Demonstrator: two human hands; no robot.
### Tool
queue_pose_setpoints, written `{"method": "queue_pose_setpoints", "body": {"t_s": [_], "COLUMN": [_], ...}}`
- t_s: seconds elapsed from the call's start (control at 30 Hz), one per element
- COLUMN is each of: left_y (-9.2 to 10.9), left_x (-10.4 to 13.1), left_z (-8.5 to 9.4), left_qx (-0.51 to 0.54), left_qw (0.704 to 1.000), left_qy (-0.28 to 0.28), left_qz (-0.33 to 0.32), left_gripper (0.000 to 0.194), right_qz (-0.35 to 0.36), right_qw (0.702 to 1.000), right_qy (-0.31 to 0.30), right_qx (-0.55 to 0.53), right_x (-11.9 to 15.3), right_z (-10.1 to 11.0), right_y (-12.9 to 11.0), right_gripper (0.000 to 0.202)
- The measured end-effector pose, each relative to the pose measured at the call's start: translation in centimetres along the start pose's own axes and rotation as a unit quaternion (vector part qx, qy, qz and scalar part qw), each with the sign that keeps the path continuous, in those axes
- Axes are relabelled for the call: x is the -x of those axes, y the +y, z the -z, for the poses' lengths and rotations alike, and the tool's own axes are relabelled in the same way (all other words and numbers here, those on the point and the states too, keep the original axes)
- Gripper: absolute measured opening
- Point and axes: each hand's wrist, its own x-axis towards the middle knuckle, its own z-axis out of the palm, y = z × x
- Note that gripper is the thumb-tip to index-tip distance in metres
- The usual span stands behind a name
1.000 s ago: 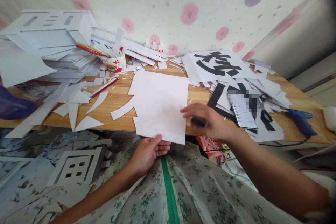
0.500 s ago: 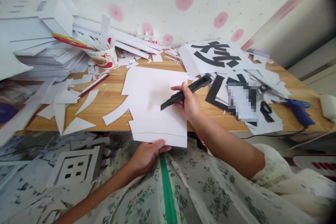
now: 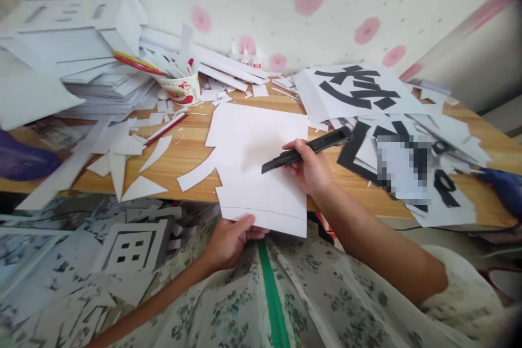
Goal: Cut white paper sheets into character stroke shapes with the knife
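Note:
A white board with notched left edges lies on the table and overhangs its front edge; a thin curved pencil line runs near its lower edge. My left hand pinches that lower edge, thumb on top and fingers beneath. Above the board's right side, my right hand is closed around a black utility knife. The knife's tip points down and left over the middle of the board, and whether it touches the surface I cannot tell. A curved white strip lies against the board's left side.
Left are a cup of tools, stacked white boards and a red-edged tool. Right are a sheet with black lettering, black cutouts and a blue glue gun. Scraps fill a container below left.
The view has shifted, so most of the scene sits farther right. Both hands keep their holds on the board and the knife. More of a purple object shows at the left edge.

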Motion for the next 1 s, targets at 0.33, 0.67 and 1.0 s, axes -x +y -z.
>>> {"method": "queue_pose_setpoints", "body": {"t_s": [0.33,0.67,1.0], "left_y": [0.6,0.3,0.8], "left_x": [0.5,0.6,0.9], "left_z": [2.1,3.0,2.7], "left_qx": [0.026,0.023,0.016], "left_qw": [0.997,0.998,0.999], "left_qy": [0.038,0.008,-0.012], "left_qz": [-0.054,-0.055,-0.042], "left_gripper": [0.051,0.044,0.039], "right_qz": [0.094,0.159,0.297], "right_qw": [0.94,0.898,0.813], "right_qy": [-0.246,-0.271,-0.369], "right_qx": [0.219,0.307,0.34], "right_x": [4.0,5.0,5.2], "right_z": [-5.1,-5.2,-4.1], "right_y": [-0.4,1.3,2.1], "right_gripper": [0.013,0.009,0.018]}}
